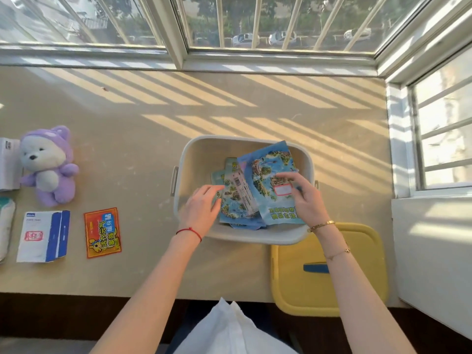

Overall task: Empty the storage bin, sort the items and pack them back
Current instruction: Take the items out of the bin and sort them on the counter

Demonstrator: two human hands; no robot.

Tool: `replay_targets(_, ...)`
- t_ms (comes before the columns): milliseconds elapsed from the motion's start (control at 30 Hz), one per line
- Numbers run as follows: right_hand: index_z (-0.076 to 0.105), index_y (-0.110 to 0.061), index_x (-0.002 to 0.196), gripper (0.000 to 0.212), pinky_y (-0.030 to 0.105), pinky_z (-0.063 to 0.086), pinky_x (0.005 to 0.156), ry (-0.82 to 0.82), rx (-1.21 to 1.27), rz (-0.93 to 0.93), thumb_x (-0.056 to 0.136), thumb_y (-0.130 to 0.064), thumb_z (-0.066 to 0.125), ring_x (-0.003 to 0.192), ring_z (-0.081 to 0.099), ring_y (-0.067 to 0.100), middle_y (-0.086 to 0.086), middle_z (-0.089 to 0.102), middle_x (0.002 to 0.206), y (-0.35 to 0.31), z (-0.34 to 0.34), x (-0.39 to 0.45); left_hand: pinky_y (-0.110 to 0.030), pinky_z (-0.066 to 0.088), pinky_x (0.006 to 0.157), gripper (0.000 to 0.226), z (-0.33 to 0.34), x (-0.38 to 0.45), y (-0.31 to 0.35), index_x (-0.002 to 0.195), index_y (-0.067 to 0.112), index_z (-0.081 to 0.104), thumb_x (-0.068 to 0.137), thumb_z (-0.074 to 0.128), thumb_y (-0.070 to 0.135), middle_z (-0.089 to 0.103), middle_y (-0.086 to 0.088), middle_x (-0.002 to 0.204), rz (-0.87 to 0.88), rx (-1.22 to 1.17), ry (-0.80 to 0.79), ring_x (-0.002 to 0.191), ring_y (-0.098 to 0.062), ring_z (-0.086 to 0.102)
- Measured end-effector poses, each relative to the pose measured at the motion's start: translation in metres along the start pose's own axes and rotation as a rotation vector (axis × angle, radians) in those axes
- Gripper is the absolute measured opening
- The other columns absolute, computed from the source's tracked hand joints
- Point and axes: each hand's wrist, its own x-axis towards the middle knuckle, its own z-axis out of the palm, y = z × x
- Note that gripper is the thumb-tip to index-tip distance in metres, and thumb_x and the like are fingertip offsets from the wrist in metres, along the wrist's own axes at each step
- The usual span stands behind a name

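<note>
Glossy blue packets (265, 185) sit fanned out inside your rounded white plastic bin (194, 152). Your right hand (305, 198) pinches the top flat one, while your left hand (201, 208) rests relaxed fingers on the stack's edge. Yellow lid (357, 277) lies just beside.

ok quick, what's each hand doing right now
left hand: fingers straight, touching the blue map packets in the storage bin, open
right hand: fingers curled, pinching the top map packet
</note>
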Motion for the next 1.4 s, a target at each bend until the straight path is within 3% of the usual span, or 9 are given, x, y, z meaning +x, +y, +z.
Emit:
replay_targets(133,0.057,-0.03,0.127,0.054,0.041,0.057,0.079,0.182,0.142,0.012,0.094,0.009,0.039,0.102,0.064,0.016,-0.013,0.061,0.126,0.006,-0.02,-0.021,-0.027,0.048,0.087,0.037,0.028,0.022,0.005,0.132,0.023,0.053,0.095,0.054,0.021,0.055,0.001,0.129,-0.039,-0.035,-0.109,0.108,-0.015,0.056)
replay_targets(200,0.055,-0.028,0.128,0.057,0.046,0.056,0.077,0.266,0.135,0.012,0.092,0.012,0.039,0.095,0.063,0.024,-0.017,0.06,0.125,0.012,-0.024,-0.026,-0.032,0.05,0.091,0.041,0.045,0.034,0.008,0.136,0.023,0.048,0.095,0.054,0.021,0.051,-0.001,0.135,-0.075,-0.03,-0.183,0.112,-0.017,0.055)
replay_targets(300,0.055,-0.026,0.128,0.057,0.041,0.05,0.067,0.375,0.103,0.024,0.09,0.013,0.039,0.081,0.058,0.031,-0.022,0.061,0.117,0.024,-0.026,-0.029,-0.038,0.05,0.094,0.049,0.07,0.048,0.012,0.141,0.022,0.042,0.094,0.055,0.02,0.045,-0.008,0.14,-0.123,-0.009,-0.248,0.115,-0.024,0.054)
replay_targets(433,0.055,-0.026,0.13,0.055,0.054,0.053,0.072,0.421,0.127,0.066,0.092,0.01,0.04,0.09,0.059,0.033,-0.011,0.061,0.126,0.035,-0.026,-0.026,-0.044,0.044,0.1,0.058,0.098,0.058,0.013,0.145,0.025,0.036,0.091,0.058,0.015,0.034,-0.016,0.14,-0.257,-0.025,-0.252,0.123,-0.033,0.044)
replay_targets(667,0.054,-0.025,0.132,0.053,0.055,0.053,0.079,0.434,0.14,0.077,0.092,0.007,0.04,0.102,0.062,0.022,-0.009,0.059,0.131,0.041,-0.025,-0.022,-0.047,0.039,0.101,0.07,0.12,0.066,0.03,0.139,0.034,0.041,0.079,0.076,0.021,0.029,-0.017,0.135,-0.468,-0.134,-0.122,0.123,-0.035,0.033)
replay_targets(933,0.054,-0.016,0.131,0.05,0.053,0.052,0.076,0.455,0.162,0.058,0.092,0.011,0.04,0.091,0.054,0.024,-0.016,0.057,0.132,0.04,-0.022,-0.022,-0.047,0.042,0.097,0.089,0.127,0.067,0.029,0.142,0.035,0.034,0.07,0.083,0.017,0.031,-0.017,0.128,-0.476,-0.058,-0.052,0.114,-0.034,0.039)
replay_targets(1133,0.055,-0.016,0.13,0.048,0.053,0.053,0.079,0.46,0.2,0.071,0.093,0.01,0.04,0.094,0.058,0.0,-0.014,0.059,0.13,0.042,-0.022,-0.022,-0.041,0.046,0.09,0.073,0.117,0.069,0.016,0.139,0.032,0.037,0.082,0.063,-0.004,0.043,-0.017,0.122,-0.425,-0.233,-0.034,0.1,-0.033,0.054)
replay_targets(1233,0.056,-0.017,0.129,0.048,0.056,0.052,0.084,0.442,0.229,0.069,0.093,0.01,0.04,0.109,0.06,0.011,-0.011,0.06,0.13,0.041,-0.024,-0.023,-0.039,0.053,0.081,0.06,0.11,0.069,0.008,0.132,0.026,0.045,0.084,0.055,-0.008,0.055,-0.013,0.102,-0.386,-0.282,-0.017,0.089,-0.026,0.057)
replay_targets(1400,0.058,-0.02,0.127,0.05,0.062,0.05,0.08,0.384,0.278,0.081,0.092,0.011,0.039,0.098,0.059,0.036,-0.01,0.063,0.126,0.034,-0.026,-0.026,-0.038,0.056,0.078,0.044,0.099,0.064,0.001,0.117,0.024,0.058,0.087,0.051,-0.007,0.062,-0.009,0.084,-0.351,-0.311,0.006,0.079,-0.021,0.06)
